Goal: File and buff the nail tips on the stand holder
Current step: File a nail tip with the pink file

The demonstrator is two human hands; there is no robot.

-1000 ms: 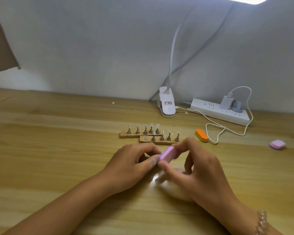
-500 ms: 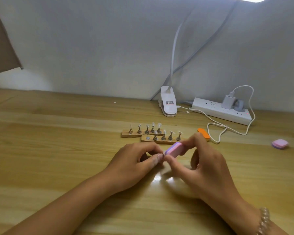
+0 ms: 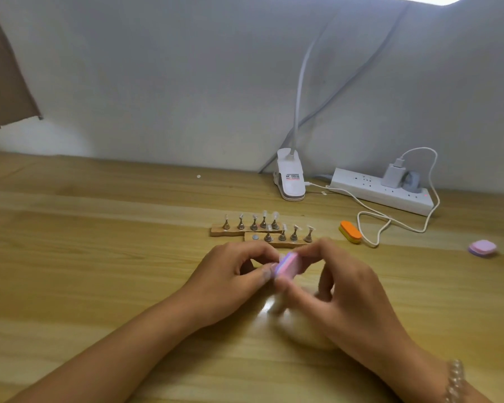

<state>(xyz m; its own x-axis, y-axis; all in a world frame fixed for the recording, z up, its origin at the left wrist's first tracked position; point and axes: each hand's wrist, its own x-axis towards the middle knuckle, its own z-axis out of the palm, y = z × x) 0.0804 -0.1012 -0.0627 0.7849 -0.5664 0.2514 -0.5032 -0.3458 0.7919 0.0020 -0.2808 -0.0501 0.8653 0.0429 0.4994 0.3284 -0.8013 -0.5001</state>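
Pale wooden desk against a grey-white wall, lit from above. Near the middle, two wooden stand holders lying side by side and touching, the nearer one set a little to the right. Small metal pegs upright along both, most topped with clear nail tips, plus one bare round disc at the left end of the nearer strip.

Just in front of the holders, above the desk, both hands brought together. Blurred right hand clamped on a pink buffer block, thumb below and fingers over its top. Curled left hand with thumb and forefinger pinched right at the block's left end; contents of that pinch hidden, impossible to tell. Beaded bracelet on the right wrist.

Right of the holders, an orange buffer block beside a looped white cable; farther right, a pink-lilac square block. At the wall, a white clip lamp and a white power strip with a charger plugged in.
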